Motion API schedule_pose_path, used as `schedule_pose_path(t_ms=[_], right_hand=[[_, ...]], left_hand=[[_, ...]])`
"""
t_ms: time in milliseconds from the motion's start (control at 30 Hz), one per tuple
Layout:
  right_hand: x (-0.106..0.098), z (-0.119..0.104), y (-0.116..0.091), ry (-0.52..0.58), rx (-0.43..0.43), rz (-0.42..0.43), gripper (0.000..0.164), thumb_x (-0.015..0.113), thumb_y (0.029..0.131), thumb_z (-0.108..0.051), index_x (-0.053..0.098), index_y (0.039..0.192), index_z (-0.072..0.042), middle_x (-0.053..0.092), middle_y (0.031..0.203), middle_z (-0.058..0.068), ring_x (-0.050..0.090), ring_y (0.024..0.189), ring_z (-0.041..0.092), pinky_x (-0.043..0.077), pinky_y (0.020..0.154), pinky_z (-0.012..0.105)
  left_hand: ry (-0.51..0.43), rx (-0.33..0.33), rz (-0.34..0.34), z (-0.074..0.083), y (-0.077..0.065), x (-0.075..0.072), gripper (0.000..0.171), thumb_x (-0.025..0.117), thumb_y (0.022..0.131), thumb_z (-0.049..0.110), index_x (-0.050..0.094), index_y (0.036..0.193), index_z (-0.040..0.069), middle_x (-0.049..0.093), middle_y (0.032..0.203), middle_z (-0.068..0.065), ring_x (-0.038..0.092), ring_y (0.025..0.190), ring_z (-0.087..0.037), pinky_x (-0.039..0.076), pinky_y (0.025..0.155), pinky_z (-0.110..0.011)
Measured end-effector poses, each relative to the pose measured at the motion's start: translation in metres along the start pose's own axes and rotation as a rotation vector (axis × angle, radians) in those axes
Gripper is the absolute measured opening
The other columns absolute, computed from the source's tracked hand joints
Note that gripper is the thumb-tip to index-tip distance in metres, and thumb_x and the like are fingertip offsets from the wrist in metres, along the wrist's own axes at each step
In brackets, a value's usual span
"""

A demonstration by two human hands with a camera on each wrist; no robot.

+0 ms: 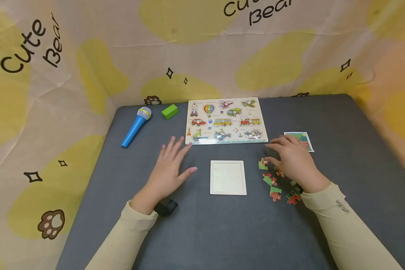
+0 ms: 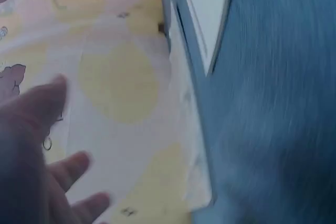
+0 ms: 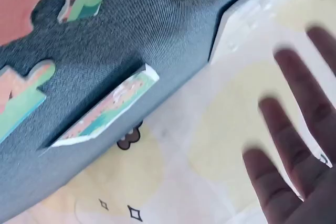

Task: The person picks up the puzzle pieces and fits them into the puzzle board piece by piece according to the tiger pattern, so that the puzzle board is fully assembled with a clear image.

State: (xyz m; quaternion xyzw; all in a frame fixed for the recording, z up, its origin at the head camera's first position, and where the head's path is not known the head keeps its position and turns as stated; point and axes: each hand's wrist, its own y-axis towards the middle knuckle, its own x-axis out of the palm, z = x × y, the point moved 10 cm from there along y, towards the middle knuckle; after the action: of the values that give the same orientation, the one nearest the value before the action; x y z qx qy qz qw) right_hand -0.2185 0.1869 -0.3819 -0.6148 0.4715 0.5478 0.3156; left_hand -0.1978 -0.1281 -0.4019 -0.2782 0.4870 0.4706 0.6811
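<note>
My left hand (image 1: 165,168), with its fingers spread, hovers left of a square white puzzle tray (image 1: 228,184) and holds nothing. On the other side, my right hand (image 1: 295,161) is over the jigsaw pieces (image 1: 275,195), which lie loose in red and green. Its fingers look straight and apart in the right wrist view, with nothing between them. A small picture card (image 1: 302,137) lies beyond that hand, which partly covers it. Some jigsaw pieces (image 3: 23,98) and the card (image 3: 107,109) also show in the right wrist view.
A wooden vehicle puzzle board (image 1: 227,125) lies at the back middle of the grey table (image 1: 195,240). To its left are a green block (image 1: 170,111) and a blue toy microphone (image 1: 135,129). A patterned cloth (image 1: 202,48) hangs behind and beside the table.
</note>
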Motion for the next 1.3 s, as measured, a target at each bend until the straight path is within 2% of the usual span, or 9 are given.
schedule_pose_path(t_ms=[67, 167, 300, 400, 667, 800, 900, 1067, 1300], right_hand=[[0.007, -0.004, 0.001, -0.015, -0.035, -0.025, 0.045, 0.092, 0.083, -0.024, 0.078, 0.120, -0.002, 0.068, 0.117, 0.018, 0.058, 0.111, 0.040, 0.049, 0.093, 0.056], [0.021, -0.006, 0.003, -0.015, -0.044, -0.093, 0.044, 0.095, 0.079, -0.027, 0.081, 0.114, -0.003, 0.067, 0.106, 0.014, 0.057, 0.094, 0.033, 0.050, 0.078, 0.050], [0.033, -0.006, 0.004, 0.005, -0.019, -0.142, 0.043, 0.096, 0.077, -0.027, 0.083, 0.110, -0.004, 0.066, 0.104, 0.012, 0.057, 0.091, 0.032, 0.050, 0.076, 0.050], [0.035, -0.005, 0.004, 0.032, 0.006, -0.148, 0.039, 0.097, 0.076, -0.023, 0.083, 0.107, -0.004, 0.067, 0.104, 0.012, 0.058, 0.092, 0.033, 0.051, 0.079, 0.051], [0.027, -0.014, 0.008, 0.233, 0.058, -0.150, 0.024, 0.090, 0.083, -0.007, 0.067, 0.087, -0.012, 0.063, 0.076, -0.002, 0.056, 0.068, 0.017, 0.047, 0.063, 0.039], [0.020, -0.050, 0.011, 0.368, 0.022, -0.128, 0.023, 0.087, 0.085, -0.001, 0.068, 0.086, -0.014, 0.064, 0.075, -0.005, 0.058, 0.068, 0.013, 0.048, 0.065, 0.035], [0.029, -0.084, 0.012, 0.441, -0.017, -0.159, 0.022, 0.086, 0.086, 0.000, 0.068, 0.087, -0.014, 0.065, 0.077, -0.006, 0.059, 0.069, 0.010, 0.049, 0.065, 0.033], [0.053, -0.121, 0.015, 0.434, -0.067, -0.197, 0.024, 0.085, 0.086, -0.001, 0.066, 0.084, -0.014, 0.061, 0.073, -0.008, 0.055, 0.065, 0.007, 0.047, 0.063, 0.030], [0.070, -0.130, 0.016, 0.413, -0.078, -0.216, 0.025, 0.084, 0.087, 0.000, 0.062, 0.083, -0.012, 0.053, 0.069, -0.007, 0.048, 0.061, 0.009, 0.042, 0.060, 0.028]], left_hand=[[-0.065, 0.047, -0.052, 0.009, 0.001, 0.015, 0.076, 0.069, 0.101, 0.048, 0.039, 0.164, 0.017, 0.025, 0.172, -0.010, 0.006, 0.161, -0.033, 0.007, 0.124, -0.060], [-0.142, 0.115, -0.158, 0.021, 0.001, 0.043, 0.078, 0.071, 0.099, 0.048, 0.040, 0.163, 0.017, 0.028, 0.171, -0.009, 0.010, 0.160, -0.032, 0.010, 0.124, -0.059], [-0.183, 0.188, -0.243, 0.029, 0.000, 0.070, 0.089, 0.077, 0.094, 0.052, 0.035, 0.165, 0.019, 0.021, 0.173, -0.009, 0.006, 0.161, -0.029, 0.009, 0.125, -0.056], [-0.175, 0.226, -0.233, 0.032, -0.001, 0.080, 0.093, 0.080, 0.091, 0.052, 0.034, 0.165, 0.018, 0.019, 0.173, -0.009, 0.005, 0.161, -0.029, 0.008, 0.126, -0.056], [-0.114, 0.229, -0.163, 0.032, -0.002, 0.086, 0.090, 0.080, 0.091, 0.052, 0.038, 0.164, 0.020, 0.024, 0.172, -0.006, 0.014, 0.160, -0.028, 0.007, 0.126, -0.053], [-0.118, 0.219, -0.141, 0.030, -0.002, 0.082, 0.090, 0.082, 0.089, 0.052, 0.040, 0.163, 0.021, 0.028, 0.170, -0.007, 0.017, 0.159, -0.028, 0.007, 0.126, -0.053], [-0.102, 0.214, -0.141, 0.029, -0.002, 0.082, 0.089, 0.080, 0.090, 0.054, 0.040, 0.163, 0.023, 0.027, 0.170, -0.006, 0.017, 0.159, -0.026, 0.006, 0.126, -0.051], [-0.075, 0.223, -0.134, 0.029, -0.001, 0.082, 0.089, 0.079, 0.090, 0.057, 0.042, 0.162, 0.021, 0.029, 0.170, -0.007, 0.018, 0.159, -0.027, 0.008, 0.126, -0.052], [-0.064, 0.206, -0.159, 0.028, 0.000, 0.088, 0.089, 0.077, 0.090, 0.060, 0.042, 0.162, 0.020, 0.027, 0.171, -0.006, 0.017, 0.159, -0.026, 0.006, 0.127, -0.050]])
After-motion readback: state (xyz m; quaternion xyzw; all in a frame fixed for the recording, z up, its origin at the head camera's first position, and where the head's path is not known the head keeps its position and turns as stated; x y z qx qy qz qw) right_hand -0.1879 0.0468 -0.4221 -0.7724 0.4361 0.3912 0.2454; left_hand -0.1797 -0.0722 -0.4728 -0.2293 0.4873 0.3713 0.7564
